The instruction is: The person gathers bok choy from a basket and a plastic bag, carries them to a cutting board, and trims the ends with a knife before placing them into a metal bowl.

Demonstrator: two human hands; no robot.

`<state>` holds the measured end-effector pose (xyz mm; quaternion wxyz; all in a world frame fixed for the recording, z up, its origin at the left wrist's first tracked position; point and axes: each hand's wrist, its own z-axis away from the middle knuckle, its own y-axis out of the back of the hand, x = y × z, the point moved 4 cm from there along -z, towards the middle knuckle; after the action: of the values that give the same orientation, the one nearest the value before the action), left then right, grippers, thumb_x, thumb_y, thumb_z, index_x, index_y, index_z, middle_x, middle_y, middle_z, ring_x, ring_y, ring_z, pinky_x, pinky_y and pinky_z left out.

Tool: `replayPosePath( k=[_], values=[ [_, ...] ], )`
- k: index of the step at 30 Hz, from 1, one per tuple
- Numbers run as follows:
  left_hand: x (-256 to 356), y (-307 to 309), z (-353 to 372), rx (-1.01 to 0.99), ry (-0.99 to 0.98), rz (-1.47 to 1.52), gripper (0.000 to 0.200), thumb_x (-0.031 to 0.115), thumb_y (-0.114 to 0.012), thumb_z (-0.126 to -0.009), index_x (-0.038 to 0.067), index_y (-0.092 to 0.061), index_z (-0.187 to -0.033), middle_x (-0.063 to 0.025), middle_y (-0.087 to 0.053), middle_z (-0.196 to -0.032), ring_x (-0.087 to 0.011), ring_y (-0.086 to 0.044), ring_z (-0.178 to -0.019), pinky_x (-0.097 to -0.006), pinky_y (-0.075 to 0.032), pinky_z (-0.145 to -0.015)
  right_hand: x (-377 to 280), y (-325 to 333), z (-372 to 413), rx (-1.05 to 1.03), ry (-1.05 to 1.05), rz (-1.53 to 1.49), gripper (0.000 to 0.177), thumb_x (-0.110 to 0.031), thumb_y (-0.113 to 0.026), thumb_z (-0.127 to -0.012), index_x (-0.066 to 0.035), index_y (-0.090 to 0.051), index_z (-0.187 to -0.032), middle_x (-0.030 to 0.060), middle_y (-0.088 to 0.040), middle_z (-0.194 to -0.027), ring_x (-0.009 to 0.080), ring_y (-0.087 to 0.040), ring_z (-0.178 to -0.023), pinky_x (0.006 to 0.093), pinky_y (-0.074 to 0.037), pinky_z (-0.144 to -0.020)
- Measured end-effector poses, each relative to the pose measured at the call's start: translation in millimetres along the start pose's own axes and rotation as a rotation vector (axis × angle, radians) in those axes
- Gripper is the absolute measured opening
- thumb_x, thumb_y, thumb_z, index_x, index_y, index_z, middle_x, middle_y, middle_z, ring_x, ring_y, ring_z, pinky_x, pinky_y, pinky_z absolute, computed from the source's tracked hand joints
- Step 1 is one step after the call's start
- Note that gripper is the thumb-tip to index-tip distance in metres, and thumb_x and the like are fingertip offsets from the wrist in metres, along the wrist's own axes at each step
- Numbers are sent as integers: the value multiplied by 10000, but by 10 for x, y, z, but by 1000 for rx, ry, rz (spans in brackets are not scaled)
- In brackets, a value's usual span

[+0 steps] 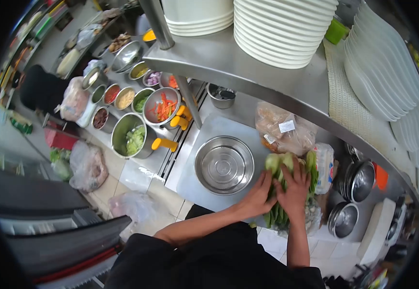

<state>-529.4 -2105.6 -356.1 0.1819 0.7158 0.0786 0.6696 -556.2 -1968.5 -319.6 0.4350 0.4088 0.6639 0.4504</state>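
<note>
A bunch of bok choy (280,160), pale stem ends toward the back and dark leaves toward my body, lies on the right of the pale cutting board. My right hand (294,190) grips it from above, fingers bent over the stems. On its left side my left hand (258,196) is closed against the stalks; its fingertips are partly hidden by the greens. Left of both hands stands a round steel bowl (224,165) with nothing in it. The cutting board (190,178) lies under the bowl.
Behind the greens sits a plastic bag of food (282,127), with a clear plastic pack (324,168) to the right. Steel containers of cut vegetables (135,137) line the left. A steel shelf (248,62) with stacked white bowls (282,33) overhangs the back. Steel bowls (343,219) stand right.
</note>
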Motion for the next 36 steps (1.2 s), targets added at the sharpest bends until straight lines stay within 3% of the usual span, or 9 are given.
replayPosePath(
  k=[1, 3, 6, 8, 15, 20, 25, 32, 36],
  values=[
    [161, 276, 157, -198, -107, -3, 805, 289, -723, -828, -32, -324, -1449, -295, -414, -1415, -439, -409, -1326, -431, -320, -1119, -82, -65, 28, -74, -52, 29, 643, -289, -737, -786, -163, -513, -1375, 145, -310, -1539, 440, -330, -1366, 645, -211, -1100],
    [160, 801, 454, -153, -425, -87, 696, 295, -738, -770, 6, -500, -1357, -269, -401, -1444, -469, -360, -1340, -454, -338, -1093, -196, -182, 46, -133, -158, 24, 610, -266, -731, -779, -158, -534, -1346, 147, -255, -1565, 440, -307, -1381, 669, -174, -1108],
    [110, 1554, 570, 126, -447, -482, 540, 260, -762, -745, 38, -627, -1219, -277, -363, -1465, -448, -407, -1304, -443, -417, -1010, -332, -339, 116, -24, -245, 60, 555, -243, -725, -777, -126, -564, -1295, 166, -258, -1559, 439, -280, -1398, 672, -152, -1113],
    [-138, 1800, 488, 141, -170, -694, 492, 219, -805, -698, 40, -666, -1134, -310, -275, -1500, -488, -376, -1320, -483, -428, -1008, -476, -412, 108, 60, -312, 137, 537, -236, -726, -765, -107, -576, -1265, 175, -280, -1546, 436, -269, -1406, 676, -137, -1116],
    [-850, 1876, 54, -58, -355, -296, 289, 78, -851, -628, 13, -658, -834, -371, -71, -1539, -476, -385, -1344, -404, -542, -908, -835, -705, -14, 3, -321, 176, 603, -204, -776, -664, -83, -583, -1222, 148, -467, -1401, 335, -374, -1354, 660, -143, -1131],
    [-959, 2008, -233, 19, -234, -274, 301, 109, -880, -625, 66, -666, -833, -353, -93, -1543, -464, -372, -1351, -407, -535, -934, -793, -707, 326, 29, -408, 179, 613, -226, -768, -706, -129, -550, -1271, 89, -517, -1323, 262, -430, -1311, 657, -176, -1122],
    [-914, 2020, -530, 206, -387, -389, 309, 115, -879, -628, 46, -659, -834, -348, -104, -1543, -460, -386, -1343, -421, -543, -915, -681, -630, 406, 66, -414, 140, 519, -165, -750, -710, -168, -587, -1202, 57, -544, -1283, 251, -472, -1269, 692, -161, -1111],
    [-957, 1960, -804, 181, -334, -436, 379, 177, -878, -652, 30, -665, -930, -338, -127, -1543, -462, -419, -1317, -444, -532, -928, -593, -583, 207, 21, -396, 74, 531, -137, -742, -682, -158, -594, -1191, 74, -557, -1263, 256, -494, -1228, 681, -183, -1102],
    [-701, 2115, -540, 231, -260, -412, 430, 238, -845, -707, 46, -680, -1055, -312, -264, -1507, -447, -503, -1241, -437, -526, -916, -651, -693, -146, 49, -398, -176, 543, -155, -738, -693, -104, -579, -1210, 122, -545, -1295, 309, -508, -1194, 530, -329, -1073]
  ],
)
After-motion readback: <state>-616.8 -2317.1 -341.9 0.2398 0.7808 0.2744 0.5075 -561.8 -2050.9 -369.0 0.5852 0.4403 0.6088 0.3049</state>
